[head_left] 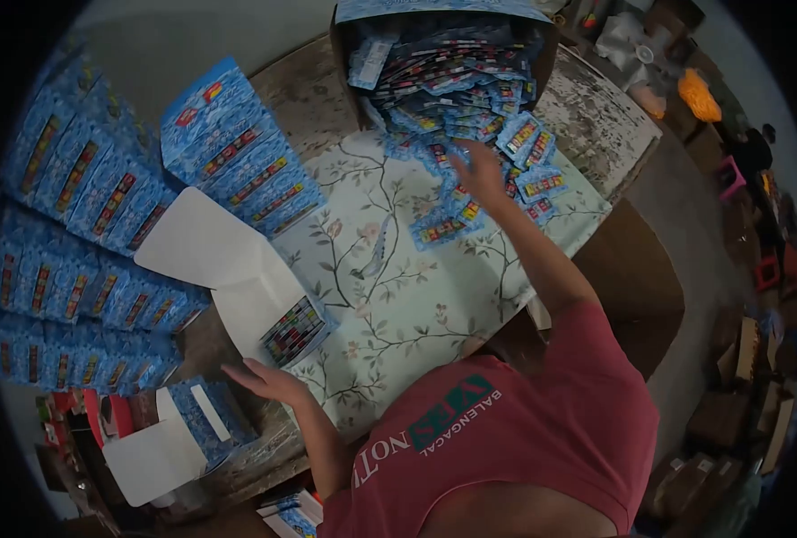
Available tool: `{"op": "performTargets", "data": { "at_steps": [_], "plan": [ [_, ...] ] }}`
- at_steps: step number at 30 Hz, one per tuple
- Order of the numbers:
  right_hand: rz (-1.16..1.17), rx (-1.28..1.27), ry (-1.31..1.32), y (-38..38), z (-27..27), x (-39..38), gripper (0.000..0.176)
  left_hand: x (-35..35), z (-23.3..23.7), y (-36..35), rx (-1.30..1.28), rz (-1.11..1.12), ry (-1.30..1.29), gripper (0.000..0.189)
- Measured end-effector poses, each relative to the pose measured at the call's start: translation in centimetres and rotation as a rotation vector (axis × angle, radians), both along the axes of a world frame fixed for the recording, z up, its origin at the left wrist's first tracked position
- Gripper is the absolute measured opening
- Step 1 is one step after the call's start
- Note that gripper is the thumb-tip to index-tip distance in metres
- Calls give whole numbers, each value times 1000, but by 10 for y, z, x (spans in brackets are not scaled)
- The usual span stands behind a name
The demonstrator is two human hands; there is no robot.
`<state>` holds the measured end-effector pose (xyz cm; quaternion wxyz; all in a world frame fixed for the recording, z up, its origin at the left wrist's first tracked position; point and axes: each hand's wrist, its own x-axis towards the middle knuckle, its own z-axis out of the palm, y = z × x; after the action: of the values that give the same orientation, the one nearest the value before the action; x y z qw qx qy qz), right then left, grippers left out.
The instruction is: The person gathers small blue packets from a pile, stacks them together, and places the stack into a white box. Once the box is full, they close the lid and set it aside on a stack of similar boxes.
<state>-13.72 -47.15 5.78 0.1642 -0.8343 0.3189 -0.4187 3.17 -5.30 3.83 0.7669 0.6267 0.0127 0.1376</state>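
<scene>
My left hand [271,382] is stretched out with its fingers extended, holding nothing, just below an open carton with white flaps [253,260]. A block of small multicoloured printed packs [295,332] shows at the carton's lower end. My right hand [481,175] reaches over a loose pile of blue packets [448,229] with coloured labels. Its fingers look apart and slightly blurred, touching or just above the packets, and I see nothing gripped. Behind it, a large box [344,76] lies on its side, packets spilling from its mouth.
Blue printed boxes [237,161] stand at the back left, beside tall stacks of similar boxes [84,179]. Another opened carton [161,444] sits at lower left. A floral cloth [389,305] covers the table. An empty-looking brown carton [636,269] stands right of it.
</scene>
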Motion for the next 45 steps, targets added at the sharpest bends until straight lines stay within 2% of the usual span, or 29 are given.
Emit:
{"op": "performTargets", "data": {
  "at_steps": [1,2,3,4,5,7,9,11,12,13,15,17,19,20,22,24,25,27,28,29,32,34,38,40,41,42,43,44,45],
  "plan": [
    [-248,112,60,-32,-5,-36,39,-11,15,-11,177,58,-258,47],
    [-396,-46,138,-75,-35,-76,49,-22,26,-20,355,122,-515,48],
    [-513,51,148,-97,-47,-109,53,-31,29,-29,364,-92,-640,46],
    [-627,149,160,-112,-55,-132,56,-39,28,-40,500,-276,-726,44],
    [-622,149,162,-121,-66,-148,56,-46,27,-54,637,-461,-806,43],
    [-448,385,200,-127,-86,-168,57,-67,40,-104,717,-849,-651,44],
    [-267,410,36,-108,-94,-151,58,-73,9,-151,681,-1009,-509,56],
    [-161,372,13,-67,-81,-125,50,-75,-21,-190,738,-1042,-510,64],
    [-216,136,23,-53,-89,-110,48,-77,-31,-205,789,-1072,-506,72],
    [-269,-102,37,-40,-97,-97,46,-80,-38,-217,792,-1081,-510,72],
    [-221,69,-28,-8,-93,-74,45,-86,-46,-236,1022,-1097,-493,86],
    [-166,89,40,3,-77,-68,44,-88,-43,-242,1127,-1048,-479,88],
    [-44,307,-78,-5,-69,-67,47,-81,-43,-241,1237,-982,-457,90],
    [-102,56,-119,-37,-69,-73,46,-75,-46,-238,1206,-990,-470,92],
    [-438,246,66,-98,-34,-87,50,-74,-48,-233,1186,-994,-465,93],
    [-697,23,39,-173,-62,-100,60,-86,-39,-243,1128,-1023,-605,91],
    [-683,23,35,-201,-79,-107,60,-96,-28,-250,1104,-1088,-644,90],
    [-323,706,53,-236,-102,-112,69,-112,-31,-270,1133,-1084,-709,87],
    [-321,702,175,-208,-76,-106,75,-114,-32,-275,1157,-1095,-778,84],
    [-318,703,181,-187,-63,-98,75,-111,-35,-278,1157,-1095,-770,84],
    [-224,675,302,-132,-62,-84,75,-108,-45,-278,1200,-1133,-786,78],
    [-297,260,202,-94,-80,-75,74,-95,-45,-265,1143,-1197,-814,73],
    [-375,146,185,-53,-88,-69,67,-68,-32,-229,1167,-1224,-731,80],
    [-82,667,-110,-61,-83,-73,58,-62,-15,-211,1202,-1213,-660,84],
    [-8,911,-263,-66,-76,-76,38,-58,-11,-202,1147,-1167,-625,78],
    [-6,916,-261,-67,-68,-79,38,-55,-9,-193,1090,-1123,-593,72],
    [55,995,-416,-69,-61,-84,36,-52,-10,-183,1089,-1123,-589,72],
    [117,1065,-573,-71,-52,-90,34,-49,-14,-174,1013,-1100,-539,59],
    [119,1060,-573,-72,-44,-98,34,-47,-17,-166,936,-1075,-492,46]
  ]
}}
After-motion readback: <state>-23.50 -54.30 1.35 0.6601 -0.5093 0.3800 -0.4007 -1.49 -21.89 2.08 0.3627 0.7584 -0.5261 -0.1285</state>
